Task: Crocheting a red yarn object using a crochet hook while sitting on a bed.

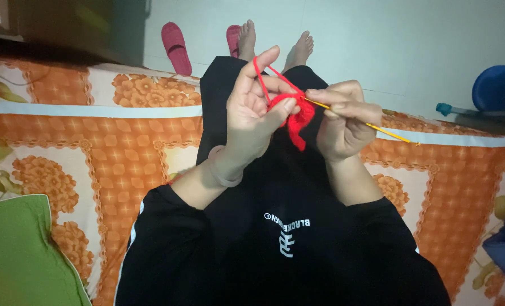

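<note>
Fingers of the left hand pinch red crochet work; the right hand clasps a yellow hook.

We see the left hand raised, red yarn looped over its forefinger, thumb pinching a small red crochet piece. The right hand grips a yellow crochet hook whose tip meets the piece. Beneath: black clothing, orange floral bedsheet, pink slippers on the floor.

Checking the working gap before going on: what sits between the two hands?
In the head view, the red crochet piece sits between the left hand and right hand, with the yellow hook entering it.
</note>
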